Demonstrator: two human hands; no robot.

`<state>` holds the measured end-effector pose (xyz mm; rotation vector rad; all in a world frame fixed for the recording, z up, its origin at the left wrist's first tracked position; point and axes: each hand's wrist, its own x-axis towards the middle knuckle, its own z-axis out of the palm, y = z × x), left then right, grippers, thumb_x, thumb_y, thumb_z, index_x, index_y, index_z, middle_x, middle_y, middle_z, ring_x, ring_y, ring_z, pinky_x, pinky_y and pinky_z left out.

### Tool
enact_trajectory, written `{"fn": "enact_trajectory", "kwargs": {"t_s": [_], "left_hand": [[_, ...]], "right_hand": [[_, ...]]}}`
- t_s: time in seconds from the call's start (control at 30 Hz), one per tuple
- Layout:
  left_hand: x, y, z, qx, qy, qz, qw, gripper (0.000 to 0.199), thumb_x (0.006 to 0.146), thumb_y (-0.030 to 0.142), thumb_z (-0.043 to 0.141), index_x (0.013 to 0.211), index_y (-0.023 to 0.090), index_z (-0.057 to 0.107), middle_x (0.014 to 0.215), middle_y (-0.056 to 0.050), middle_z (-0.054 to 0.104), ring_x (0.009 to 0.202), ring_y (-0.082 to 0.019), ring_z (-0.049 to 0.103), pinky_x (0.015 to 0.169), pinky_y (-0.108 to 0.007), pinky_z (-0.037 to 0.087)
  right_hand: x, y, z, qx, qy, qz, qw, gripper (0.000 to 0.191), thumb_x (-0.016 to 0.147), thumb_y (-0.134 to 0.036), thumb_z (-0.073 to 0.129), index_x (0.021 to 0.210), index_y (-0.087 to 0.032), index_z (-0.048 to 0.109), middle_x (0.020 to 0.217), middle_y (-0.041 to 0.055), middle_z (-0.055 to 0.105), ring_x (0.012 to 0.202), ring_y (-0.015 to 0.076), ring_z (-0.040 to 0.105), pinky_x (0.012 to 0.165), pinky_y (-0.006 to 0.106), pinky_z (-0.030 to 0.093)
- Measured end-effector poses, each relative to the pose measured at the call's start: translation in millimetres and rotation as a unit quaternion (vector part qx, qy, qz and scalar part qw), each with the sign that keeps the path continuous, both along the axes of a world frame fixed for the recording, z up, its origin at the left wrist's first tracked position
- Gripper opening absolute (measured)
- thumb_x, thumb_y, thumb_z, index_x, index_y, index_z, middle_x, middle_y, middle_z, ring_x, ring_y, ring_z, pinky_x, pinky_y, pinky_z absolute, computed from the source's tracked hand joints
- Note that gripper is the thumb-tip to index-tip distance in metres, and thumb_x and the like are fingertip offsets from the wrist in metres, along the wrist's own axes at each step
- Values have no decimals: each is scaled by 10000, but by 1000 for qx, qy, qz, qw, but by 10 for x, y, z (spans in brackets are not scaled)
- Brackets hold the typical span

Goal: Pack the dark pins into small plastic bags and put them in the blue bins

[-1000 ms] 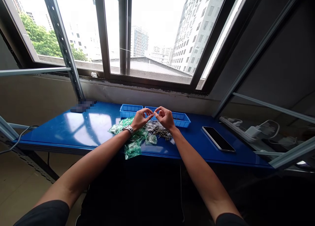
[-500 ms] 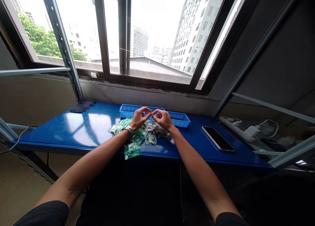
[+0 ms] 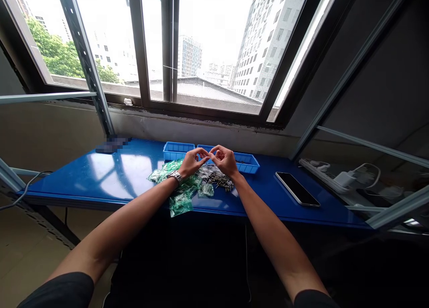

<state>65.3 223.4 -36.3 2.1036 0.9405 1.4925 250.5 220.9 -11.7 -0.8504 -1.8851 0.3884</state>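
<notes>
A: What have the hands got hold of?

B: I can't tell. The left hand [image 3: 195,162] and the right hand [image 3: 224,160] are both half closed, curled in, with their fingertips [image 3: 209,155] meeting above the two blue trays [image 3: 178,151]. Anything pinched there is too small to see.

A: Where are the metal pins [image 3: 217,179]?

B: In a loose heap on the table [image 3: 100,174], just below the right hand, beside the green plastic bags [image 3: 181,200].

A: Why is it all bunched up there?

B: Probably to keep it within easy reach. The heap lies straight in front of the person, with the trays just behind it, so neither arm has to stretch. The phone [image 3: 297,189] lies well off to the right, out of the way.
</notes>
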Motion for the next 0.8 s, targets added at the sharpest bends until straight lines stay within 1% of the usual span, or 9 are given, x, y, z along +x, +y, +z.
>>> {"fn": "enact_trajectory", "kwargs": {"t_s": [0.1, 0.23, 0.33, 0.4, 0.57, 0.67, 0.8], "left_hand": [[-11, 1, 16, -5, -32, 0, 999, 303, 925, 489, 703, 935, 187, 729, 906, -63, 749, 805, -197, 666, 680, -305, 478], [-16, 9, 37, -10, -67, 5, 998, 325, 910, 504, 717, 916, 180, 729, 901, -69, 745, 806, -197, 668, 681, -302, 492], [-12, 7, 44, -15, -74, 2, 997, 341, 890, 514, 737, 913, 175, 726, 888, -69, 742, 799, -198, 673, 678, -301, 492], [-10, -1, 48, -16, -71, 0, 997, 338, 889, 510, 740, 912, 173, 724, 882, -69, 741, 795, -199, 674, 677, -302, 491], [-20, -11, 55, -8, -63, 12, 998, 303, 913, 485, 715, 915, 182, 723, 913, -70, 745, 817, -200, 672, 697, -310, 505], [-21, -1, 41, -13, -49, 18, 999, 305, 918, 487, 708, 923, 183, 731, 909, -73, 750, 813, -202, 672, 687, -310, 504], [-7, 0, 15, -25, -7, -14, 1000, 295, 907, 481, 726, 922, 188, 744, 923, -68, 761, 806, -201, 673, 674, -306, 491]], "right_hand": [[18, 22, -8, -15, 8, -1, 1000, 215, 892, -415, 650, 860, -203, 642, 555, -56, 412, 503, 116, 352, 511, 259, 305], [28, 56, -26, -48, -21, 19, 998, 266, 881, -468, 657, 865, -203, 649, 556, -52, 423, 501, 117, 358, 503, 256, 298], [17, 68, -38, -70, -53, 43, 995, 312, 878, -507, 657, 870, -195, 670, 553, -48, 432, 493, 115, 351, 493, 260, 279], [13, 73, -44, -75, -60, 49, 994, 314, 882, -504, 656, 871, -191, 676, 550, -46, 433, 491, 116, 348, 488, 265, 272], [25, 76, -44, -45, -33, 14, 998, 264, 884, -436, 669, 861, -173, 668, 567, -38, 449, 512, 109, 369, 510, 267, 299], [27, 59, -32, -29, -7, 2, 1000, 248, 893, -424, 657, 865, -178, 657, 567, -41, 443, 516, 110, 375, 513, 264, 312], [14, 31, -21, -23, 3, 4, 1000, 237, 886, -433, 665, 862, -197, 653, 561, -48, 425, 515, 118, 370, 506, 263, 318]]}}
